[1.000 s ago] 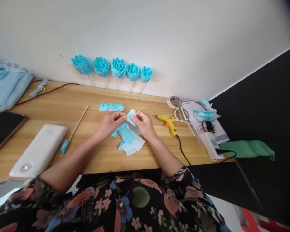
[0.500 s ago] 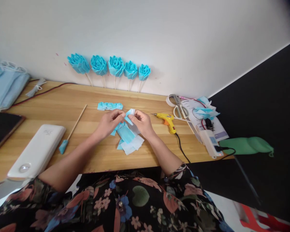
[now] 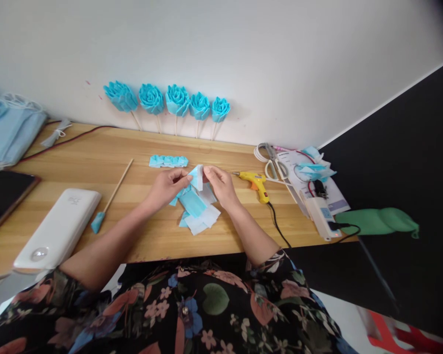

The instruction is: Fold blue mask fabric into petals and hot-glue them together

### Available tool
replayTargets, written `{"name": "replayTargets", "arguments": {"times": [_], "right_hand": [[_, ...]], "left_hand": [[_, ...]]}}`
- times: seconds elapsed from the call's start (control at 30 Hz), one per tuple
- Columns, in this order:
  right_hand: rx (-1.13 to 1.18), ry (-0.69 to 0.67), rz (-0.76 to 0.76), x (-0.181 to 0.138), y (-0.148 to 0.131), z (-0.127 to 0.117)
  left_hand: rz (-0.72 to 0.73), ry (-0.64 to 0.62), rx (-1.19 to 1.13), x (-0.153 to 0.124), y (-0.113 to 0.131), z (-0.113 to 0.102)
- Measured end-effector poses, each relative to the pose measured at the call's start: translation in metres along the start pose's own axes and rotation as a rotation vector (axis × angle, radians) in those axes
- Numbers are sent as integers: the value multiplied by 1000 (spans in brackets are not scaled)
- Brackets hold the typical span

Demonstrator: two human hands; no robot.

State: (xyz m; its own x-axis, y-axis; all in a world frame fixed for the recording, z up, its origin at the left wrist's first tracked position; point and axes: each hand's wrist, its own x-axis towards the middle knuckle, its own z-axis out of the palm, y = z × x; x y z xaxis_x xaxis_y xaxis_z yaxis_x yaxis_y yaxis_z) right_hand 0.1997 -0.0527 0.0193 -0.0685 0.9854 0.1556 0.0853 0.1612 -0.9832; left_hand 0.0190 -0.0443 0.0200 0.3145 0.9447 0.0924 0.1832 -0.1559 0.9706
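A small blue-and-white fabric piece is pinched between both hands just above the bench, held over a loose heap of cut blue and white pieces that lies between the wrists. The left hand has its thumb and forefinger closed on the piece's left edge; the right hand grips its right side with closed fingertips. Compared with half a second ago, the piece now stands more upright and shows a broader pale face, and the right fingertips sit higher on it, which suggests a fold being turned or pressed rather than a finished one. Against the frame a second back, the hands have stayed over the same heap, and the camera has tipped slightly, so everything sits a little lower or higher in view without having moved on the bench. Just beyond the hands lies a pleated blue strip; to the right, a yellow glue gun with its black cord, and farther right scissors. To the left a wooden stick with a blue tip lies beside a white power bank. Five blue fabric roses on sticks lean against the wall.
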Motion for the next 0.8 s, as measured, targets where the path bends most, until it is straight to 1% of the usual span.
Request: {"name": "replayTargets", "arguments": {"times": [0.17,0.3,0.47,0.57,0.67,0.8], "right_hand": [[60,-60,52,0,4,-1],[42,-49,54,0,7,1],[101,-21,61,1,8,-2],[88,-68,46,2,6,-4],[42,-124,70,1,5,-3],[-10,-140,76,1,7,-2]], "left_hand": [[-45,-37,27,-2,1,3],[-41,-66,47,-2,-2,5],[-11,-8,21,-2,1,3],[5,17,3,-2,4,1],[-5,33,-16,-2,5,1],[-10,33,-8,-1,4,1]]}}
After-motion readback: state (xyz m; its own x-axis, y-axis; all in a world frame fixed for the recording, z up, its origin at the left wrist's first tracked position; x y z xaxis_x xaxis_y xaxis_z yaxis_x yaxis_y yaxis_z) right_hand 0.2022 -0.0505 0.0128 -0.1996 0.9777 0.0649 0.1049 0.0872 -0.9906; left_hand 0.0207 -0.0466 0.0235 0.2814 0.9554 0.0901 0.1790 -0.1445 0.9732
